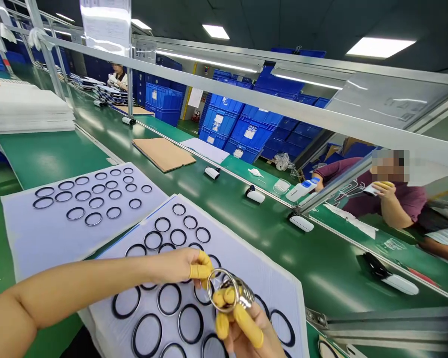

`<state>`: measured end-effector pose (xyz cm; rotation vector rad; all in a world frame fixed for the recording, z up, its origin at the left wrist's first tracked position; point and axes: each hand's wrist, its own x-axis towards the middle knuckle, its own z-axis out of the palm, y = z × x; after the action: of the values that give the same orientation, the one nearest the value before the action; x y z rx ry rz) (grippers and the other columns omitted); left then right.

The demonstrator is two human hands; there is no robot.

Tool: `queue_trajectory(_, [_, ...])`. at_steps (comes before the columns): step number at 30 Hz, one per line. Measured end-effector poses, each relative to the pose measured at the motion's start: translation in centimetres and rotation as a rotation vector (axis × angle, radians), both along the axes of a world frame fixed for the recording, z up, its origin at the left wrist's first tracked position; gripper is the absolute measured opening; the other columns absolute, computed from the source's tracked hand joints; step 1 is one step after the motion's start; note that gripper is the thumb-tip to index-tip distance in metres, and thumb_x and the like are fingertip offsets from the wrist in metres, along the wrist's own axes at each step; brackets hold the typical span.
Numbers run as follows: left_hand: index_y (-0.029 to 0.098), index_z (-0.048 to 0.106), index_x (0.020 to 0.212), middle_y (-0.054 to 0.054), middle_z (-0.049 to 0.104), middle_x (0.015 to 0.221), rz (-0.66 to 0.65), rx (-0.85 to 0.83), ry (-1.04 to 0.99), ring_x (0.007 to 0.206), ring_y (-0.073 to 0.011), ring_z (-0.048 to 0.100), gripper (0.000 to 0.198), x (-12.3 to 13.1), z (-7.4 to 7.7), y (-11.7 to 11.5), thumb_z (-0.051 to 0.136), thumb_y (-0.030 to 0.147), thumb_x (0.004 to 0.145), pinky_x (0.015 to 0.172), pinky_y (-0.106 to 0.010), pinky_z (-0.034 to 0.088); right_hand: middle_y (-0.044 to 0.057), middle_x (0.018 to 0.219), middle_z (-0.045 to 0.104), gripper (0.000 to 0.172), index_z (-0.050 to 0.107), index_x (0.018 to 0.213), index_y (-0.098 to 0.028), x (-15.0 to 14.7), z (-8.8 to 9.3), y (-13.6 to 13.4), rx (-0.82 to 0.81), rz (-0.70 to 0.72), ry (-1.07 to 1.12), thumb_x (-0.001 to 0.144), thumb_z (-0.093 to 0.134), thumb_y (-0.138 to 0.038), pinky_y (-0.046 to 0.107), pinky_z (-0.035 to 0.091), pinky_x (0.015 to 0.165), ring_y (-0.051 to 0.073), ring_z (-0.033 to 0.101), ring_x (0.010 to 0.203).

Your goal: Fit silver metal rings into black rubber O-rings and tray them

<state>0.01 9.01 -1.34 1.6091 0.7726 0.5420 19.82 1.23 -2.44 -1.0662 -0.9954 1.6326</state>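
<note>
Yellow finger cots cover fingertips on both hands. My right hand (252, 330) grips a small stack of shiny metal rings (246, 293), its fingers passing through them. The front metal ring (208, 293) stands nearly upright, facing me. At that ring's upper left edge, my left hand (188, 266) has its thumb and fingers closed in a pinch. Beneath both hands, black rings (190, 323) lie flat in loose rows on a white foam sheet (261, 263). My hands and left forearm hide some of them.
To the left, a second white sheet (41, 233) carries smaller-looking dark rings (96, 202). Brown cardboard (164, 153) and white-and-black devices (300, 223) line the green bench (246, 221). A metal rail (224, 87) crosses ahead. Across the bench sits a person (366, 186); blue crates (246, 132) stand behind.
</note>
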Motion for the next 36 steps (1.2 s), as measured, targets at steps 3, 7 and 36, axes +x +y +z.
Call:
queue_trajectory(3, [0.016,0.060,0.087,-0.009,0.061,0.107,0.158,0.210,0.189,0.099,-0.0204,0.055,0.019,-1.1,-1.5,4.4,0.054,0.034,0.092,0.094,-0.038,0.043,0.012,0.083,0.074,0.047,0.070,0.092,-0.017,-0.6,-1.3,5.1,0.295,-0.076,-0.512,0.078,0.063,-0.061,0.041,0.055,0.068,0.026,0.069,0.073])
queue_trajectory(7, [0.015,0.061,0.111,-0.010,0.058,0.121,0.252,0.365,0.434,0.110,-0.0248,0.056,0.025,-1.9,-3.5,9.2,0.059,0.032,0.092,0.095,-0.048,0.047,0.008,0.082,0.067,0.025,0.065,0.071,-0.020,-0.8,-3.5,12.0,0.497,-0.055,-0.769,0.075,0.071,-0.044,0.050,0.041,0.092,0.028,0.060,0.088])
queue_trajectory(36, [0.010,0.067,0.083,-0.005,0.063,0.078,0.114,-0.634,-0.661,0.071,-0.0119,0.057,0.029,-3.7,1.4,-1.8,0.078,0.036,0.078,0.066,-0.023,0.043,-0.002,0.045,0.059,0.033,0.073,0.075,-0.020,-1.8,0.8,0.5,-0.095,-0.154,0.301,0.071,0.080,-0.052,0.020,0.030,0.047,0.007,0.042,0.042])
